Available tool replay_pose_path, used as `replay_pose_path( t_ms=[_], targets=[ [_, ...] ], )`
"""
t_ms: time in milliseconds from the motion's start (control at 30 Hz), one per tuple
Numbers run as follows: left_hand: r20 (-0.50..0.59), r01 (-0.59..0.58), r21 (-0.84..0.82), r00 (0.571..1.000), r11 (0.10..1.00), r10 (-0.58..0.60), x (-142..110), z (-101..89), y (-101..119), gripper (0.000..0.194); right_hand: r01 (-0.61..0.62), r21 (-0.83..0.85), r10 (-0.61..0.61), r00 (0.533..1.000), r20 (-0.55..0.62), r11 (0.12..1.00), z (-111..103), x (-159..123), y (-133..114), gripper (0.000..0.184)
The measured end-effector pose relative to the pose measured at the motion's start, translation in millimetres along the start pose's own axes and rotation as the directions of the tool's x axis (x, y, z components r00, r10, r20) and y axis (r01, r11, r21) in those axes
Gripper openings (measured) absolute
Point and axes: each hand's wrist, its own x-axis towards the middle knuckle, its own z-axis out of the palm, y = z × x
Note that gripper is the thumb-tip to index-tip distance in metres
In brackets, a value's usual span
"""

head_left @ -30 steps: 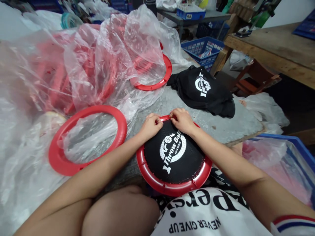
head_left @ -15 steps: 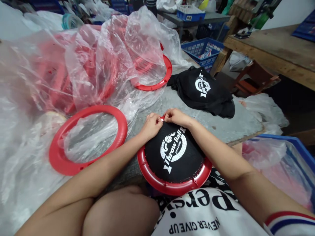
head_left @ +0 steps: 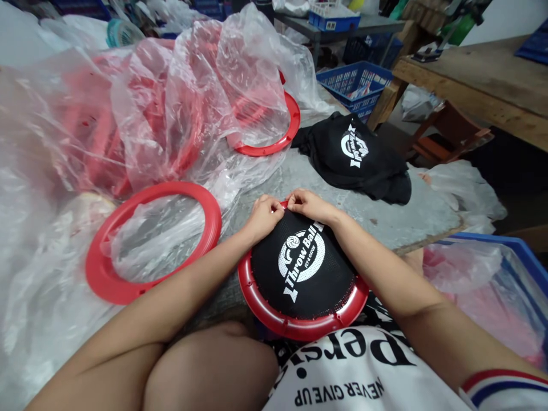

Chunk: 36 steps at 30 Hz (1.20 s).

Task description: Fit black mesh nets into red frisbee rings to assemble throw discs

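A red plastic ring (head_left: 274,321) leans between my lap and the table edge, with black mesh fabric (head_left: 329,274) printed "Throw Ball" spread across it. At the ring's far edge, my left hand (head_left: 266,216) pinches the fabric's rim against the ring. Close beside it, my right hand (head_left: 309,204) is pinched on the same rim. The fingers of both hands hide the exact bit of edge they grip. Left of my forearm lies another red ring (head_left: 213,220), with nothing stretched over it.
Clear plastic bags (head_left: 252,57) holding several red rings fill the table's left and back. A pile of black printed fabric (head_left: 381,171) lies on the grey table (head_left: 265,182). To the right stands a blue crate (head_left: 514,251) lined with plastic; another blue basket (head_left: 363,74) sits beyond.
Both hands stay at the far edge of the ring, with only slight finger movement. The view has shifted a little.
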Motion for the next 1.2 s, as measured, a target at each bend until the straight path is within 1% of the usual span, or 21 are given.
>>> replay_pose_path(
  t_ms=[100, 167, 233, 333, 400, 633, 867, 1100, 1200],
  targets=[
    [-0.013, 0.003, -0.045, 1.000, 0.999, -0.003, 0, 0.9, -3, 0.009, 0.028, -0.040, -0.028, 1.000, 0.009, 0.999, -2, -1, -1, 0.009],
    [-0.025, 0.004, -0.056, 1.000, 0.998, -0.005, -1, 1.4, -5, 0.008, 0.052, -0.084, -0.050, 0.998, 0.023, 0.995, -2, -1, -2, 0.005],
    [-0.031, 0.001, -0.058, 1.000, 0.998, -0.003, -1, 1.9, -5, 0.008, 0.046, -0.098, -0.046, 0.999, 0.005, 0.994, -2, -1, -2, 0.004],
    [-0.036, -0.007, -0.047, 0.999, 0.999, 0.005, -1, 2.4, -5, 0.008, -0.001, -0.056, -0.002, 0.998, -0.059, 0.998, -1, -1, -2, 0.010],
    [-0.041, -0.005, -0.039, 0.999, 0.999, 0.004, -2, 2.4, -4, 0.007, -0.017, -0.037, 0.015, 0.997, -0.074, 0.999, 0, -1, -2, 0.011],
    [-0.016, 0.033, 0.016, 0.999, 0.999, -0.032, -5, -0.3, 2, 0.004, 0.001, 0.010, 0.000, 0.998, -0.062, 1.000, 0, -2, -1, 0.008],
    [0.008, 0.083, 0.047, 0.996, 0.995, -0.083, -5, -1.5, 8, 0.010, -0.016, -0.028, 0.014, 0.997, -0.073, 0.999, 2, -1, 1, 0.006],
    [0.024, 0.052, -0.055, 0.998, 0.997, -0.051, -2, -2.9, -1, 0.011, -0.016, -0.107, 0.008, 0.997, -0.076, 0.994, 2, 0, 2, 0.009],
    [0.003, 0.046, -0.096, 0.999, 0.994, -0.046, -2, -3.3, -4, 0.009, -0.015, -0.127, 0.005, 0.997, -0.075, 0.992, 1, 0, 2, 0.010]
  ],
)
